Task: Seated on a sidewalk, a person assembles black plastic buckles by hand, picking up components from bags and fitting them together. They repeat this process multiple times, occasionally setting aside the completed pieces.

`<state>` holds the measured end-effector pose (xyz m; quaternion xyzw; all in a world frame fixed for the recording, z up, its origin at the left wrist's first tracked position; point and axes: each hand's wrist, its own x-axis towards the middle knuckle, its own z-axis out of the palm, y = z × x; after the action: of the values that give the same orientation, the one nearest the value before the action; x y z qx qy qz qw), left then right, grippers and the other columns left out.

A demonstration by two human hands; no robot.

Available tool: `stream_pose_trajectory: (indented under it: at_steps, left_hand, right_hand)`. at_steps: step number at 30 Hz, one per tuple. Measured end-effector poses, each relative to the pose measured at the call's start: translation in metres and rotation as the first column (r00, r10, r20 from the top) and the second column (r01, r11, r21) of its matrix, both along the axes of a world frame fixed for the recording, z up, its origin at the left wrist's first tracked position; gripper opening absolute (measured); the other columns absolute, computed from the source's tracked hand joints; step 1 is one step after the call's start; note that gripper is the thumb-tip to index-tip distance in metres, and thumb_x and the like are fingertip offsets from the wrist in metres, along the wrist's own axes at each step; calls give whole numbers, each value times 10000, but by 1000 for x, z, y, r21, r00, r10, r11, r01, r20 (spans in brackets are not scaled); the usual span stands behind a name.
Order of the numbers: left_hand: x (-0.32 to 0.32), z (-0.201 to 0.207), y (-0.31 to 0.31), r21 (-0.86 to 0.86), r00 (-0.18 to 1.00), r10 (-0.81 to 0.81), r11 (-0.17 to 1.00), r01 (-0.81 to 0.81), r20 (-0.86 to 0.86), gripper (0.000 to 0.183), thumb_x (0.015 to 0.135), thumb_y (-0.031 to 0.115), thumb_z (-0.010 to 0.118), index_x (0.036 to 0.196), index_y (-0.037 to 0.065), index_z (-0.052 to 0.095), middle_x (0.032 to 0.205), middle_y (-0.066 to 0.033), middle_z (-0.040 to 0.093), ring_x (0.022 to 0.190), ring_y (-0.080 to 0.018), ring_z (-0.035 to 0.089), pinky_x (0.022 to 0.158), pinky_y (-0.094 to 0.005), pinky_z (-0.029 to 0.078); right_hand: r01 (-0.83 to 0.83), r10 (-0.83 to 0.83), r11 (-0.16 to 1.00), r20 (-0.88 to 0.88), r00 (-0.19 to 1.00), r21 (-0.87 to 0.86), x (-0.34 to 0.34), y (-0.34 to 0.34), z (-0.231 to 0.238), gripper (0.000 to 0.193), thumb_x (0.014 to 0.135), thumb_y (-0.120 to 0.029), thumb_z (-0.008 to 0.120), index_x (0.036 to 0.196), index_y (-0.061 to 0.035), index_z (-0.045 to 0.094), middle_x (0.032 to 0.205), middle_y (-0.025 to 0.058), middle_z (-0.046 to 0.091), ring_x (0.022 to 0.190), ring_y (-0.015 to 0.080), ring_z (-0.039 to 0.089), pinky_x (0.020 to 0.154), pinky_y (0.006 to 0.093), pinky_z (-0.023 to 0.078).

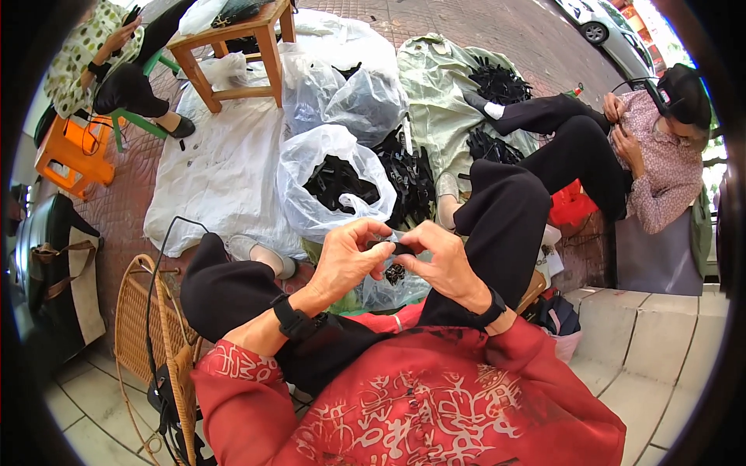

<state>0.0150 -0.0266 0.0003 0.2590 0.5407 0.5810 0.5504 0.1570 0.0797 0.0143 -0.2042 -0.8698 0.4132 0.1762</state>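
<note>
My left hand (346, 258) and my right hand (449, 262) are raised close together above my lap. Between them is a small black strip (401, 248), pinched at both ends by thumbs and fingers. Its exact kind cannot be made out, since my fingers cover much of it. Just below sits a clear plastic bag (381, 295) with small dark pieces (395, 274) in it, partly hidden by my hands. Beyond my hands stands an open whitish plastic bag (299, 211) filled with black strips (342, 182).
A heap of black strips (408, 175) lies right of the open bag, on sheeting (221, 171). A wooden stool (268, 70) stands farther back. A wicker chair (155, 326) is at my left. Co-workers sit far left and right, the right one (660, 155) near tiled steps (641, 334).
</note>
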Motion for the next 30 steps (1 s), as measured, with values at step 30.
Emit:
stream_pose_trajectory:
  at_steps: [30]
  left_hand:
    - [-2,-1,8,-37,971,-231,973,229,-61,163,757,92,637,852,-1,542,732,-30,587,609,-71,550,564,-204,452]
  right_hand:
    - [-210,219,973,-92,971,95,9,5,-19,128,666,-5,587,781,-27,536,692,96,553,607,263,553,517,329,432]
